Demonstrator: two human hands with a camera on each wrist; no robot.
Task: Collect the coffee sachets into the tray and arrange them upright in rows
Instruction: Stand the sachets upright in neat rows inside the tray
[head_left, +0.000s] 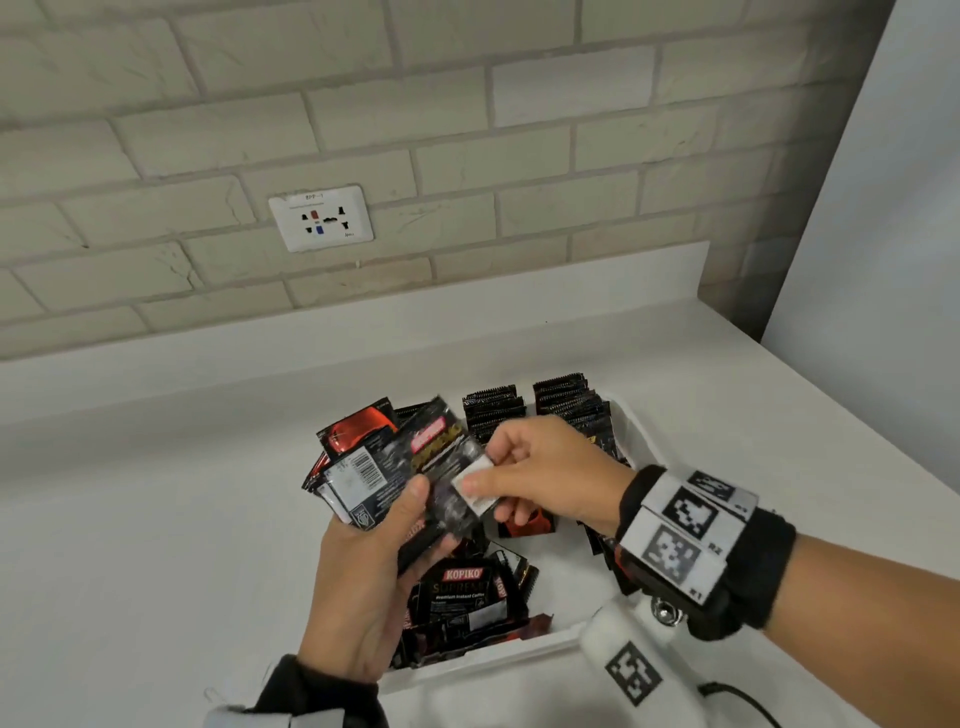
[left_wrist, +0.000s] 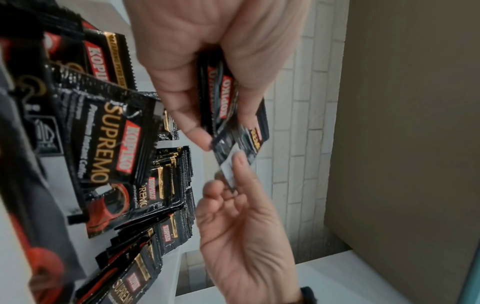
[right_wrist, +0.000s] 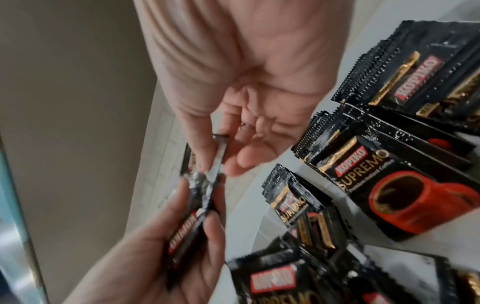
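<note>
Over the white tray (head_left: 488, 659) my left hand (head_left: 384, 540) grips a fanned stack of black Kopiko sachets (head_left: 363, 467), thumb on top. My right hand (head_left: 501, 470) pinches the corner of the top sachet (head_left: 457, 493) between thumb and forefinger. The left wrist view shows the stack (left_wrist: 223, 96) in my left hand (left_wrist: 207, 51) and the right hand (left_wrist: 241, 236) at the sachet's corner. At the back of the tray, upright sachet rows (head_left: 566, 402) stand on edge. Loose sachets (head_left: 467, 597) lie flat in the front part.
The tray sits on a white counter (head_left: 156, 519) against a brick-pattern wall with a socket plate (head_left: 320, 218). A pale wall panel (head_left: 883, 234) bounds the counter's right side. A black cable (head_left: 737, 696) runs near my right wrist.
</note>
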